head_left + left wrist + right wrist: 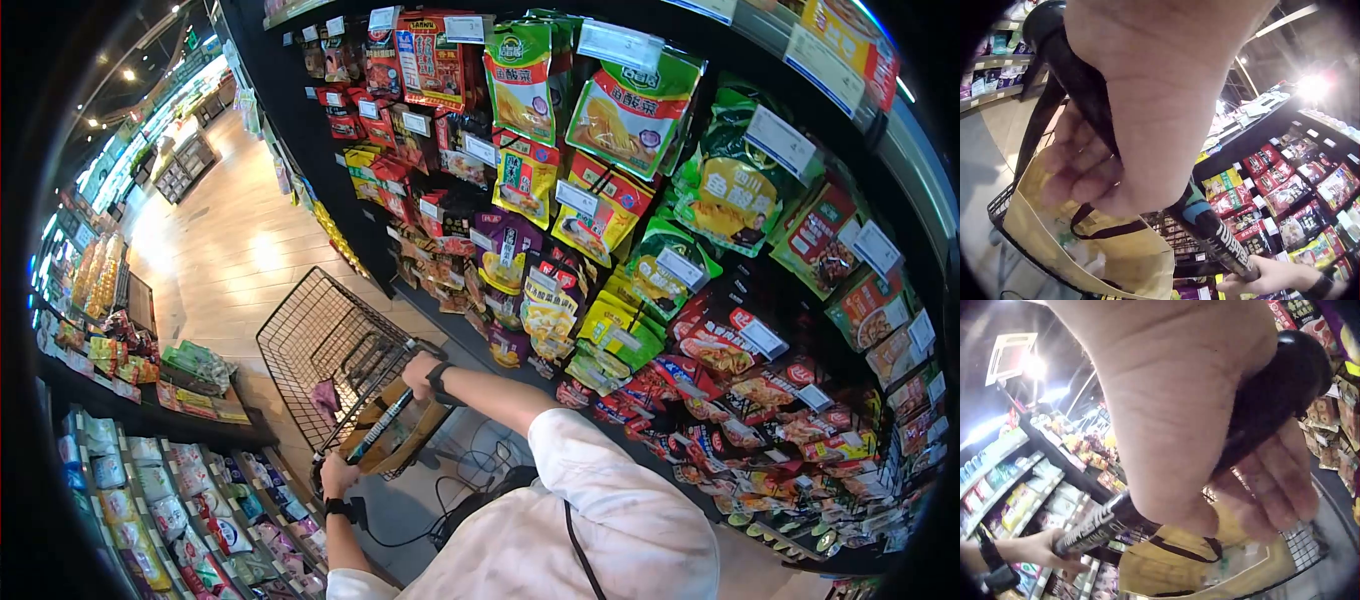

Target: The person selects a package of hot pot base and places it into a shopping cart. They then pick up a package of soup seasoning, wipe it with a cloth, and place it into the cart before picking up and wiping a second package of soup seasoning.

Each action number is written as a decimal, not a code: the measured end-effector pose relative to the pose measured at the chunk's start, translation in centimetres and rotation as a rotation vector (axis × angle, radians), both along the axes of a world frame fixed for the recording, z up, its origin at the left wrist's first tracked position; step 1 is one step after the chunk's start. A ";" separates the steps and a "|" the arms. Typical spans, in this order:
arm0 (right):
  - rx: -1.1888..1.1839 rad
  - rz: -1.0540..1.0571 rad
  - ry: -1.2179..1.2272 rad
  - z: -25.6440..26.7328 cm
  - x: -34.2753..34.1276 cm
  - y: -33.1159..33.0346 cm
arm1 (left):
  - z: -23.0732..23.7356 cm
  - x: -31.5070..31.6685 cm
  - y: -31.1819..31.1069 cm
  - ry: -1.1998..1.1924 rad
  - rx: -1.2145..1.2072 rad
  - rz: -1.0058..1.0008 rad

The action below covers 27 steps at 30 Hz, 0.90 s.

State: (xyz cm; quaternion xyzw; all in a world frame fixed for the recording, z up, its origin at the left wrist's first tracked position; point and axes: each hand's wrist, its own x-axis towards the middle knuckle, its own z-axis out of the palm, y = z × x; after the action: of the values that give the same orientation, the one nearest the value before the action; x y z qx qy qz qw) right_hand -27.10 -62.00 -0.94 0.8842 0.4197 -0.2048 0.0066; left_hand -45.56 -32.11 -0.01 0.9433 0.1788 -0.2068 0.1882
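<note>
Both hands are clamped round the bar, well apart: the left hand [340, 476] near one end and the right hand [424, 375] near the other, each wrist wearing a black band. What they grip is a thick black push handle [388, 421] with a blue-and-white printed sleeve between them. Just beyond and below it hangs a tan open-topped bag [1032, 206] with a dark brown strap [1110, 234], set inside the dark wire-mesh shopping cart [282, 385] directly ahead of the hands. A small purple-pink item lies further forward in the basket.

Close on the right hand's side, a tall black rack [385, 270] hung with red, green, yellow and purple plastic food packets crowds the cart. To the left of the left hand rise shelves of pale and coloured soft packages [165, 510]. Far past the cart, the wood-look floor [225, 245] runs to lit displays.

The hands cover part of the sleeve's lettering, the bag's contents blur into white and green, and the far displays are hard to make out.
</note>
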 end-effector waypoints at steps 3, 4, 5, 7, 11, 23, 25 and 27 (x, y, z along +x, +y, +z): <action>0.059 -0.017 0.017 2.7 -4.1 -1.9 | 1.2 -3.6 -2.1 -0.231 0.227 -0.142; 0.088 -0.040 0.018 1.7 -4.8 -1.9 | -0.1 -4.6 -2.1 -0.331 0.268 -0.153; 0.084 -0.050 0.006 1.0 -5.5 -1.7 | -0.5 -5.7 -2.2 -0.431 0.306 -0.166; 0.098 -0.058 0.000 -0.2 -7.1 -1.7 | -0.6 -7.1 -2.2 -0.347 0.328 -0.139; 0.079 -0.082 -0.024 1.1 -11.8 -2.4 | -0.1 -9.3 -1.9 -0.124 0.271 -0.082; 0.144 -0.147 -0.111 1.6 -25.3 -4.7 | 0.0 -19.8 -3.2 -0.161 0.378 -0.155; 0.174 -0.147 -0.117 1.1 -26.9 -5.6 | 0.0 -21.3 -4.1 -0.158 0.387 -0.157; 0.193 -0.144 -0.121 0.8 -28.3 -6.7 | 0.1 -22.7 -5.4 -0.161 0.389 -0.148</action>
State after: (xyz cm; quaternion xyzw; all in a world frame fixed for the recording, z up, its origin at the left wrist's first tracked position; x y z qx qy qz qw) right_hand -55.38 -68.67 -0.17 0.9193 0.3717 -0.1099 -0.0679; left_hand -68.29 -37.51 0.10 0.9859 0.1299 -0.1059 0.0008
